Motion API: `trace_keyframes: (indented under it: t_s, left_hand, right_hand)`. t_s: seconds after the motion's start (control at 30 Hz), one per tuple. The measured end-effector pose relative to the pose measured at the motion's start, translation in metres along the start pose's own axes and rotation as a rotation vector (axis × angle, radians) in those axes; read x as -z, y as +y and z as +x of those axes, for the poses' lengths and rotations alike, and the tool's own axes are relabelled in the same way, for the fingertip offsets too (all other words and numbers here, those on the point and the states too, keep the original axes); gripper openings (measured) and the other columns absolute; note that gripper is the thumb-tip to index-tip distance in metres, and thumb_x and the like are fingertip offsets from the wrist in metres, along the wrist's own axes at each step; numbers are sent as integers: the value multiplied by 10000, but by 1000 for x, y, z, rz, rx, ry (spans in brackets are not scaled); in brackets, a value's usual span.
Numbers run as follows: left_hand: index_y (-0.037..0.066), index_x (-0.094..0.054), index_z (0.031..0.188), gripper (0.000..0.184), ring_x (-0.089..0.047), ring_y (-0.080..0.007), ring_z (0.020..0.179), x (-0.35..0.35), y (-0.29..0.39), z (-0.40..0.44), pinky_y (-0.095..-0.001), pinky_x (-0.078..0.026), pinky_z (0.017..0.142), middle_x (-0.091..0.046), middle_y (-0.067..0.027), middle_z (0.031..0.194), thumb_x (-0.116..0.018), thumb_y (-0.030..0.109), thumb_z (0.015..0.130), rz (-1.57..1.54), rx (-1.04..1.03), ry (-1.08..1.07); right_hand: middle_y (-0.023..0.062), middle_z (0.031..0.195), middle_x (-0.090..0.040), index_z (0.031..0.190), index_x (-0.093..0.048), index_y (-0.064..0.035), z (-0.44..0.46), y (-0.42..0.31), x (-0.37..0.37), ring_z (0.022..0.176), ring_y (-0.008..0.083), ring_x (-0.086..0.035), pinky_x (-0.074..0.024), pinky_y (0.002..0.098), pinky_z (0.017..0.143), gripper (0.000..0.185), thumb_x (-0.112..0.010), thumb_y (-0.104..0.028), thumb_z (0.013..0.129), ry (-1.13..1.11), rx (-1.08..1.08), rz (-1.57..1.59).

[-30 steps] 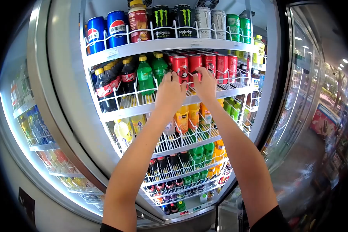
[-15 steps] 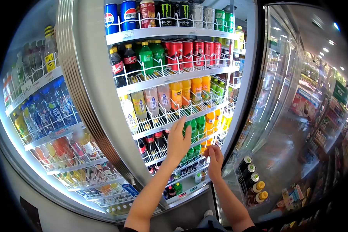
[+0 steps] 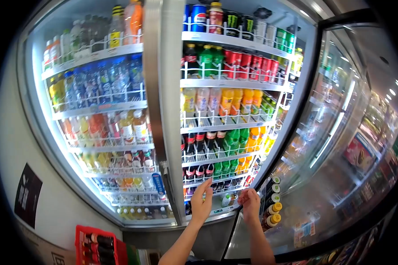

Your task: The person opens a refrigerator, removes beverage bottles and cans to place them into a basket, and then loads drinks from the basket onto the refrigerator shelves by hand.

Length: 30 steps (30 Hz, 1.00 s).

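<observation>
My left hand (image 3: 202,202) is raised in front of the lower shelves of the open drinks fridge, open, with fingers stretched up and nothing in it. To its right, my right hand (image 3: 250,204) hangs apart from it near the fridge's lower right corner. Its fingers are loosely bent, and no object shows in them. Neither hand appears to touch a bottle. Behind them stand dark cola bottles (image 3: 200,171), green soda bottles (image 3: 226,167) and orange drink bottles (image 3: 251,140). A small pale bottle (image 3: 226,200) stands on the bottom shelf between the hands.
The fridge's glass door (image 3: 323,132) stands swung out on the right. Black and yellow-capped drinks (image 3: 274,207) are lined up beside it. On the left is another lit fridge section with its handle (image 3: 163,170). A red crate (image 3: 82,240) of dark bottles sits at lower left.
The view has turned left and pulled back, bringing the red crate into sight. My left hand now appears lower, away from the middle shelf. My right hand also appears lower.
</observation>
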<state>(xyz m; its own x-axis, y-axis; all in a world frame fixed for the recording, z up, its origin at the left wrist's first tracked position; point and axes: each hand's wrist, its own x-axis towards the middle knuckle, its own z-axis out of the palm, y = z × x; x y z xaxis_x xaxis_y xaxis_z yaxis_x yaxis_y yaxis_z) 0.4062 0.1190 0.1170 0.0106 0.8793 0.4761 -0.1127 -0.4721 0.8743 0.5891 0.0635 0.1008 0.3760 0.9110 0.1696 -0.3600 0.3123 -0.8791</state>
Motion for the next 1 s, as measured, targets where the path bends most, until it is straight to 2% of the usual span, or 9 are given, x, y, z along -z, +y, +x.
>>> trace_keyframes:
  t_s: [0.07,0.27,0.37,0.5,0.67,0.73,0.8,0.87,1.0]
  left_hand:
    - [-21,-569,1295,319,-612,-193,1148,18,24,-19,-299,-459,978,-641,-140,1240,-535,121,1011,75,3,7]
    - [-38,-554,1304,326,-589,-188,1173,93,33,-100,-301,-439,1011,-625,-128,1250,-527,95,1009,57,111,260]
    - [-27,-554,1314,333,-585,-175,1155,134,32,-154,-298,-433,1012,-630,-106,1227,-530,99,1007,83,172,406]
    - [-19,-562,1299,322,-591,-186,1144,180,59,-201,-309,-430,1015,-630,-110,1212,-523,124,1013,144,202,571]
    - [-21,-540,1319,338,-586,-193,1150,226,90,-238,-314,-429,1018,-609,-119,1245,-516,125,1016,264,170,682]
    - [-17,-526,1333,345,-582,-197,1158,239,99,-257,-321,-429,1022,-602,-124,1256,-514,119,1015,253,237,730]
    - [-3,-524,1341,349,-583,-187,1146,252,105,-278,-314,-438,999,-604,-122,1259,-511,125,1016,199,197,779]
    - [8,-531,1339,345,-588,-172,1109,260,110,-301,-301,-451,955,-607,-117,1257,-505,127,1016,177,194,870]
    - [17,-537,1329,334,-582,-161,1071,283,105,-324,-293,-448,932,-612,-111,1239,-494,126,1017,138,248,991]
  right_hand:
    - [50,748,-588,966,-594,-44,-5,13,-14,658,153,-568,-433,292,602,274,-504,-300,1005,91,40,202]
    - [65,760,-573,1009,-568,-17,-34,28,-97,668,155,-548,-432,288,605,317,-459,-314,1027,-188,-69,270]
    - [64,785,-587,1052,-576,-10,-62,56,-126,688,146,-563,-442,276,614,306,-452,-289,1035,-361,-145,192]
    - [56,810,-604,1059,-584,-30,-84,86,-134,696,138,-579,-452,265,620,286,-480,-295,1031,-412,-299,137]
    - [49,812,-607,1078,-571,-22,-84,105,-162,714,126,-572,-449,265,630,324,-452,-321,1040,-451,-334,147]
    - [37,813,-610,1076,-573,-16,-89,112,-173,718,113,-573,-450,255,639,338,-441,-326,1042,-505,-292,80]
    - [39,823,-613,1073,-585,-19,-104,117,-189,697,117,-572,-460,249,636,342,-438,-326,1040,-588,-242,-74]
    - [48,840,-621,1095,-582,-15,-120,125,-199,719,116,-585,-460,249,636,305,-454,-286,1036,-729,-370,-5]
    - [46,856,-633,1094,-602,-14,-136,156,-213,723,102,-591,-464,232,640,279,-459,-247,1040,-827,-397,-90]
